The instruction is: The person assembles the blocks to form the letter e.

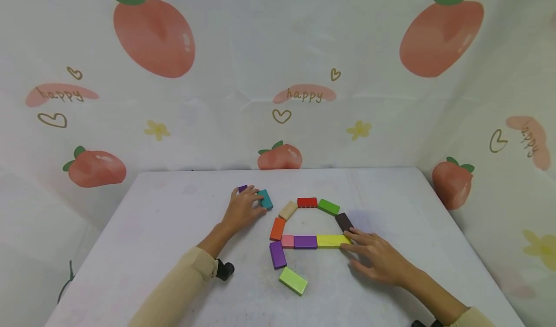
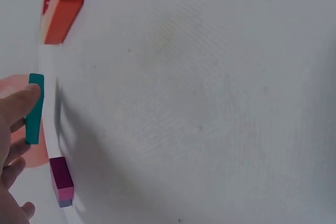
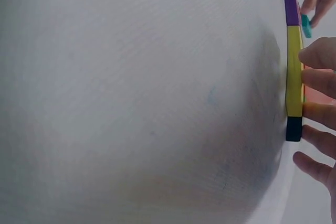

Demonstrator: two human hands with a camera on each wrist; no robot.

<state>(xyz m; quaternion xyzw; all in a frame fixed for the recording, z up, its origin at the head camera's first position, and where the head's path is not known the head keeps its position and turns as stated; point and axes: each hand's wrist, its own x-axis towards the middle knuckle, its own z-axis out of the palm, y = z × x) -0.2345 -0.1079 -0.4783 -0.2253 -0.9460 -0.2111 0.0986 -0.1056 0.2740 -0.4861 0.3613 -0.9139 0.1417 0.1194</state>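
My left hand (image 1: 244, 207) pinches a teal block (image 1: 265, 199) between thumb and fingers; in the left wrist view the thumb lies flat on the teal block (image 2: 34, 111), above the white table. Just behind that hand is a small purple block (image 1: 242, 188), partly hidden by the fingers. Fingertips of my right hand (image 1: 375, 257) rest at the end of a yellow block (image 1: 331, 241) and by a black block (image 1: 344, 222), the fingers extended. In line with the yellow block lie a purple block (image 1: 305, 242) and a pink block (image 1: 287, 241).
An arch of orange (image 1: 277, 229), beige (image 1: 288, 210), red (image 1: 307, 202) and green (image 1: 328, 207) blocks runs to the black one. Nearer the front lie another purple block (image 1: 278, 255) and a light green block (image 1: 293, 281). A printed cloth (image 1: 234, 124) hangs behind the table.
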